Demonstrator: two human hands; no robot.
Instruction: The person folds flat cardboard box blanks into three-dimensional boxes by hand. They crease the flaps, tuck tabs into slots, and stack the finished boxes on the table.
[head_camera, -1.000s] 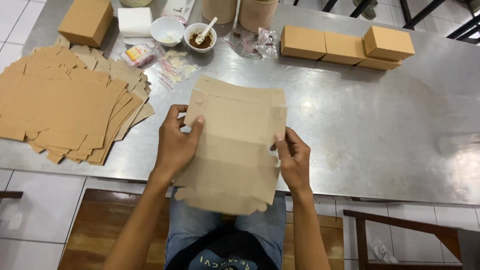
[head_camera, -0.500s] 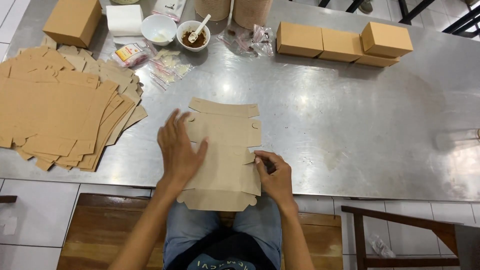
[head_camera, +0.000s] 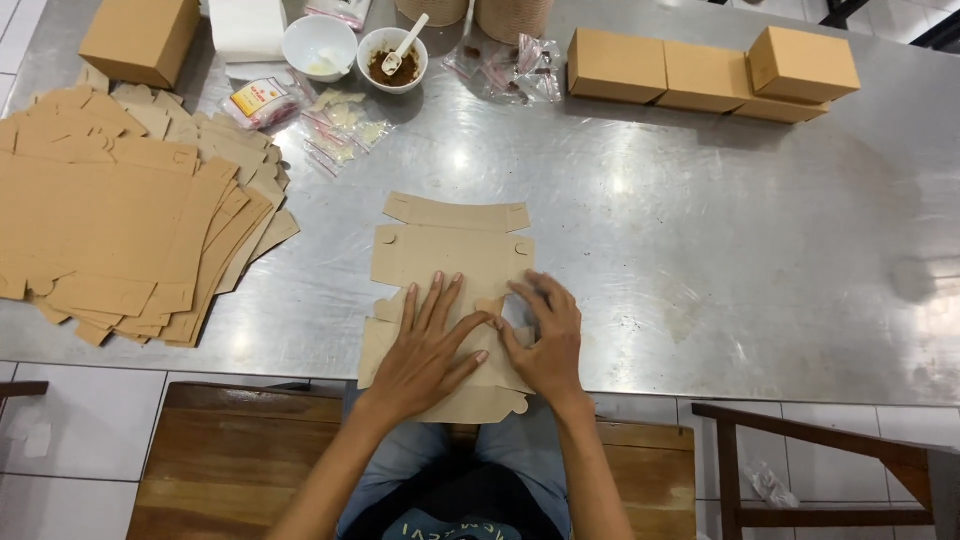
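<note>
Head view: flat brown cardboard box blank (head_camera: 452, 255) on steel table (head_camera: 720, 250). Left hand (head_camera: 428, 350) pressed flat, fingers spread. Right hand (head_camera: 545, 345) pinching side flap.

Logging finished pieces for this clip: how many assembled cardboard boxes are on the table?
5, possibly more out of frame: one at the far left corner; three side by side far right; one stacked on them.

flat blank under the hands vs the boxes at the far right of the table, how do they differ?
The cardboard blank lies flat and unfolded on the steel table; the finished boxes are folded up and closed. The blank shows tabs and notches along its edges; the boxes show plain faces. The left hand and right hand press on the blank; the boxes sit untouched in a row, one stacked on top. Both are the same plain brown cardboard.
</note>
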